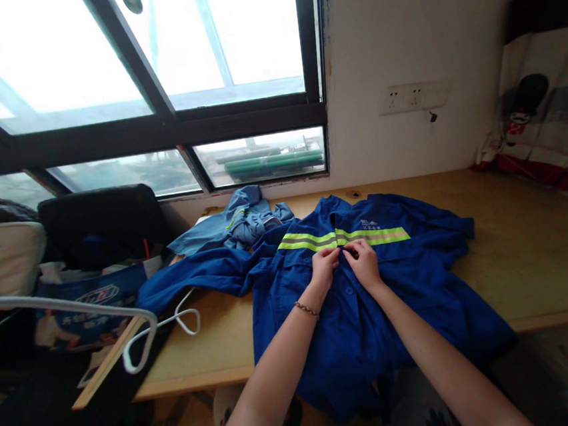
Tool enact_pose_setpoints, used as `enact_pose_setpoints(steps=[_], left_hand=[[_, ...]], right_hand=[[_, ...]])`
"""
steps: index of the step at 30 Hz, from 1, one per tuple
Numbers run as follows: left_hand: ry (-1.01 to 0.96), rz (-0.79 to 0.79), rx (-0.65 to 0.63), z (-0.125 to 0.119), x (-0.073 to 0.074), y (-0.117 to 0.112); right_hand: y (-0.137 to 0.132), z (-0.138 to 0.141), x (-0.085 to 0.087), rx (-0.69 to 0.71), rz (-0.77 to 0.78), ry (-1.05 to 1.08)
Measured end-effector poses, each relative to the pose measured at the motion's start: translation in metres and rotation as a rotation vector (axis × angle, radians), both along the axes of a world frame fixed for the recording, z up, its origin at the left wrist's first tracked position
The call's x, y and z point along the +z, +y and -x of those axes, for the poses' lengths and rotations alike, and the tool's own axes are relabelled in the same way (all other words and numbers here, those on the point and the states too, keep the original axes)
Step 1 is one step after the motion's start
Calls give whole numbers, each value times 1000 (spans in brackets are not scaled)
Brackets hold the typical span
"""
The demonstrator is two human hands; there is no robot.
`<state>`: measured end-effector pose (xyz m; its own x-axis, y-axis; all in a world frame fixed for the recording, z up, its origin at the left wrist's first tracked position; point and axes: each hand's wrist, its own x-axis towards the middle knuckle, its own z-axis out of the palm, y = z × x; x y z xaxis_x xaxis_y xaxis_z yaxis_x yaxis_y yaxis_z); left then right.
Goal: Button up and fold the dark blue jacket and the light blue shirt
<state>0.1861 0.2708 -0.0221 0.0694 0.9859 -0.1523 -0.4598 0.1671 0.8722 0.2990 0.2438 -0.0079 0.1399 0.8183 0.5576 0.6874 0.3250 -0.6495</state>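
A blue work jacket (293, 312) with a yellow-green reflective band (386, 235) across its chest lies spread on the wooden table, its lower part hanging over the front edge. Both hands meet at the front opening, just below the band. My left hand (325, 267) pinches the placket edge from the left. From the right, my right hand (364, 263) pinches the other edge, close to the left fingertips. What lies exactly between the fingertips is too small to make out. Lower on the front a button (350, 291) shows.
A crumpled light-blue garment (252, 219) lies behind the jacket's left sleeve. White hangers (188, 321) stick out over the table (202, 361) at the left, near bags (92, 305) and a black chair back (101, 220). Window and wall bound the table's back; a curtain (549, 100) hangs right.
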Motion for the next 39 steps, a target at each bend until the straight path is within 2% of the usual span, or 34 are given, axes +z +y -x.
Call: enact_pose_setpoints(steps=[6,10,15,20,23,26,29,34,39], left_hand=[[-113,111,-21,1,-2,4],[-107,120,31,0,-5,7],[-145,28,33,1,-6,7],[-141,-77,-12,3,-4,4],[-98,-113,-24,3,-4,5],[-16,-148,-18,2,-6,11],[75,-199,-9,1,-9,20],[218,-248,23,0,-10,37],[315,-317,24,-1,-7,60]], right_hand=[[2,1,2,58,17,68],[1,3,5,109,37,107],[-1,5,4,146,32,41],[8,2,-9,104,92,-51],[11,-1,-13,108,109,-65],[6,0,-10,64,91,-92],[-10,3,-6,24,114,-174],[-42,5,-8,0,283,-289],[-42,-2,-12,-1,351,-136]])
